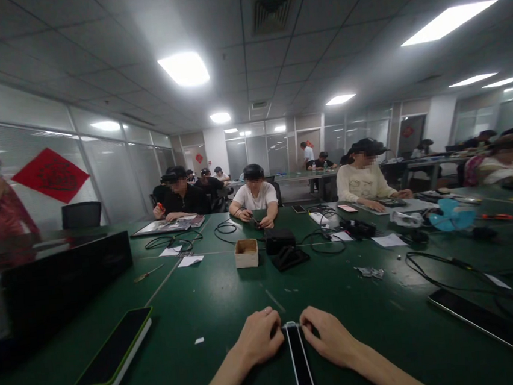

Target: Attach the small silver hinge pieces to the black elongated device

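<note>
A long, narrow device with a black face and a pale silvery rim lies on the green table directly in front of me. My left hand is curled, its fingertips pressed at the far left corner of the device. From the other side, my right hand is closed too, with thumb and forefinger at the far right corner. Both hands rest low, close to the tabletop. The fingertips' exact hold is partly hidden behind the knuckles. What the device is, I cannot make out.
To the left a phone in a green-edged case lies on a white block with a cable. A dark tablet lies at right. Ahead are a small open box, a black stand and a blue fan. Co-workers sit opposite.
</note>
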Available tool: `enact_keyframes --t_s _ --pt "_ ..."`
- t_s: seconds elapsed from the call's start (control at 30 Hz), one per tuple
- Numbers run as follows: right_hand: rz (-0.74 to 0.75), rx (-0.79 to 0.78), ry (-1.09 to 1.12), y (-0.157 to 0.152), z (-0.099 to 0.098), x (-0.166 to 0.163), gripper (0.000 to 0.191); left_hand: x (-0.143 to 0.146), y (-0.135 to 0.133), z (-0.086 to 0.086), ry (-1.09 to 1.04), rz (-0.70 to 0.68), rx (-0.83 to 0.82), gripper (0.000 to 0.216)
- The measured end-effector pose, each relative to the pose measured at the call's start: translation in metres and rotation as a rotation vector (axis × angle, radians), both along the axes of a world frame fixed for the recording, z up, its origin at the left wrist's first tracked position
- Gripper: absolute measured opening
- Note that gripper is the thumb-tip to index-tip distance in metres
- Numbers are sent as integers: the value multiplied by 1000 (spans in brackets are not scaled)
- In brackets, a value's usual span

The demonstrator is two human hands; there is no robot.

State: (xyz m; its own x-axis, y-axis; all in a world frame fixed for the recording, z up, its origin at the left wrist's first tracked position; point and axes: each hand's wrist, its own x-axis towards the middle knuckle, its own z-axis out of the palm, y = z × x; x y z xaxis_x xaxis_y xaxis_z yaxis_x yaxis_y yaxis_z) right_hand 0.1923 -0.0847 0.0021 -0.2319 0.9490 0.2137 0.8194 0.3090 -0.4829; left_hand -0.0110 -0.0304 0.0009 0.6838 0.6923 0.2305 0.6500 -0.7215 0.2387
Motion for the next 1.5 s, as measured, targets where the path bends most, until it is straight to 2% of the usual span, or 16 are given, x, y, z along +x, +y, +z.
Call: enact_keyframes --t_s 0.23,0.37,0.6,0.83,1.1,1.5 --pt "-20 5 46 2 -1 1 12 1 -5 7 -17 0 -48 8" --pt "-37 -23 58 3 1 0 8 1 -2 3 -59 -5 -35 4" --pt "-38 -23 45 2 4 0 9 0 4 -6 -66 -50 -9 11" --pt "-34 -24 56 3 1 1 8 0 4 -6 -46 -63 -10 12" --pt "-37 -33 17 1 8 -1 8 0 3 -3 -12 -52 -11 13" --pt "8 23 36 9 -8 3 8 0 4 -6 -27 -60 -4 12"
